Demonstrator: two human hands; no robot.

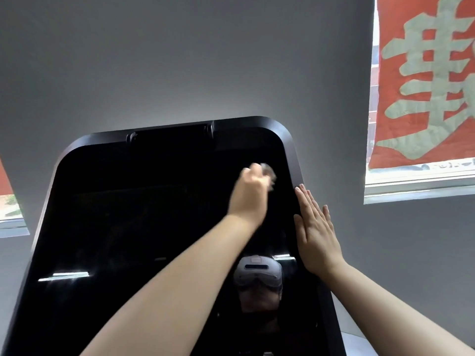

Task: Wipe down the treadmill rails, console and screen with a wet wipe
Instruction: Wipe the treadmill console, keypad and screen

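The treadmill's large black screen (pixel 128 214) fills the lower middle of the head view, tilted back, with a rounded black frame (pixel 290 147). My left hand (pixel 250 194) reaches across to the screen's upper right part and grips a crumpled wet wipe (pixel 268 172), blurred and pressed against the glass. My right hand (pixel 316 232) lies flat with straight fingers against the screen's right frame edge. The rails and the console below are out of view.
A grey wall (pixel 180 60) rises behind the screen. A window with a red banner bearing pale characters (pixel 424 80) is at the upper right; another window strip (pixel 10 209) shows at the left. The glass reflects a headset (pixel 258 274) and ceiling lights.
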